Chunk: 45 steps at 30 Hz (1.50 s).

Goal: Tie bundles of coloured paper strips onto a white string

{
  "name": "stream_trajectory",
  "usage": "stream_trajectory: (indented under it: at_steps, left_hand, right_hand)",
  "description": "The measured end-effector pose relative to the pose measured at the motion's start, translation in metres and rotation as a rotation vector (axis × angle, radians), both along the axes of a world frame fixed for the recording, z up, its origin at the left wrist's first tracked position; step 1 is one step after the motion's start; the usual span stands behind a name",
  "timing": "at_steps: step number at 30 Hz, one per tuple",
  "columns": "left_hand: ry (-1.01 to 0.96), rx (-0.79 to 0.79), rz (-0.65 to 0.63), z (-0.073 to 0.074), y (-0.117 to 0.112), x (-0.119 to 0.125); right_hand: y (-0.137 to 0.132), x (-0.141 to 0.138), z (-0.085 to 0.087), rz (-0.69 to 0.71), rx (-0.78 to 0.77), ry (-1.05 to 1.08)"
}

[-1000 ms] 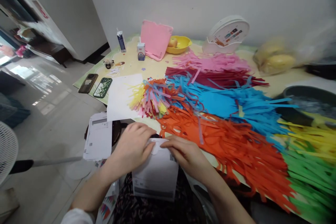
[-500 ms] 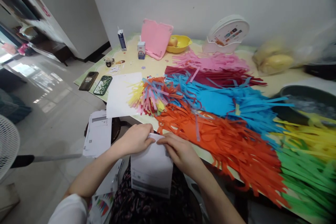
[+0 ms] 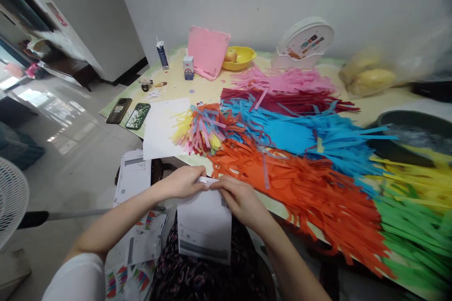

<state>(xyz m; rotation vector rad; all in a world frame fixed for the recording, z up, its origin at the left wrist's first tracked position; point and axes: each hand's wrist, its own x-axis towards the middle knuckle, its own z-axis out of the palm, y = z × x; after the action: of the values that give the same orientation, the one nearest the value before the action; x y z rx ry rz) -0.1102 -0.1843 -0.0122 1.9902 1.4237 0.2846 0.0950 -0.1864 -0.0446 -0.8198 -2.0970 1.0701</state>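
A white sheet of printed paper [image 3: 205, 228] hangs over my lap, with a dark band near its lower edge. My left hand [image 3: 187, 182] pinches its top edge from the left. My right hand [image 3: 236, 194] pinches the same edge from the right, the fingertips of both hands close together. Between them the top of the paper is folded or rolled over into a narrow strip. Just beyond my hands, on the table, lies a multicoloured bundle of cut paper strips [image 3: 206, 129], beside fringed orange paper [image 3: 282, 178].
Fringed blue [image 3: 289, 131], dark red, pink, yellow and green [image 3: 420, 235] paper covers the table's right side. Two phones [image 3: 137, 116] lie at the left edge. Behind stand drink cartons [image 3: 189, 68], a pink tablet case [image 3: 208, 51] and a yellow bowl [image 3: 245, 59]. A fan [image 3: 12, 202] is at left.
The paper's top edge has turned over into a narrow strip between my fingers. Both hands keep nearly the same place; my left forearm has shifted slightly left.
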Motion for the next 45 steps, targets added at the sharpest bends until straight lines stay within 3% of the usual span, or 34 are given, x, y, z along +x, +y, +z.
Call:
stream_trajectory:
  at_steps: [3,9,13,16,19,22,25,26,28,29,31,34,36,38,40,43,45]
  left_hand:
    - [-0.027,0.107,-0.018,-0.007,-0.005,0.000]
    - [-0.160,0.322,0.036,-0.035,-0.017,-0.006]
    - [-0.269,0.436,-0.032,-0.046,-0.020,-0.014]
    - [-0.199,0.689,-0.124,-0.053,-0.024,-0.015]
    - [-0.148,0.921,-0.170,-0.056,-0.036,-0.011]
    - [-0.273,0.880,-0.009,-0.045,-0.037,-0.019]
    - [-0.416,0.847,0.483,-0.020,0.005,-0.052]
    - [-0.446,0.889,0.655,-0.010,0.030,-0.069]
    - [-0.375,0.833,0.845,0.011,0.086,-0.104]
    - [-0.281,0.747,0.916,0.021,0.114,-0.121]
    - [-0.227,0.674,0.925,0.037,0.159,-0.148]
    - [-0.193,0.616,0.902,0.049,0.190,-0.166]
    - [-0.188,0.600,0.878,0.050,0.184,-0.160]
    - [-0.199,0.577,0.833,0.044,0.159,-0.141]
    - [-0.256,0.496,0.723,0.034,0.117,-0.111]
    - [-0.549,0.162,0.341,0.019,0.048,-0.063]
    - [-0.602,0.053,0.344,0.012,0.014,-0.041]
  right_hand:
    - [0.002,0.003,-0.003,-0.027,-0.049,0.008]
    - [0.004,0.006,-0.006,-0.051,-0.112,0.017]
    - [0.004,0.003,-0.006,-0.045,-0.118,0.000]
    - [0.003,0.002,-0.006,-0.020,-0.117,-0.006]
    - [0.002,0.006,-0.007,-0.019,-0.140,-0.028]
    - [0.001,0.013,-0.008,-0.056,-0.171,-0.045]
    - [-0.003,0.019,-0.005,-0.069,-0.172,-0.040]
    - [-0.005,0.020,-0.004,-0.067,-0.169,-0.039]
    - [-0.008,0.020,-0.001,-0.054,-0.163,-0.044]
    - [-0.009,0.019,0.001,-0.049,-0.159,-0.048]
    - [-0.011,0.019,0.001,-0.042,-0.146,-0.048]
    - [-0.010,0.021,-0.001,-0.063,-0.134,-0.030]
    - [-0.006,0.023,-0.003,-0.099,-0.136,-0.018]
    - [0.001,0.023,-0.002,-0.148,-0.143,-0.008]
    - [0.008,0.019,0.004,-0.193,-0.147,0.010]
    - [0.015,0.006,0.018,-0.209,-0.132,0.050]
    - [0.015,-0.004,0.026,-0.223,-0.132,0.072]
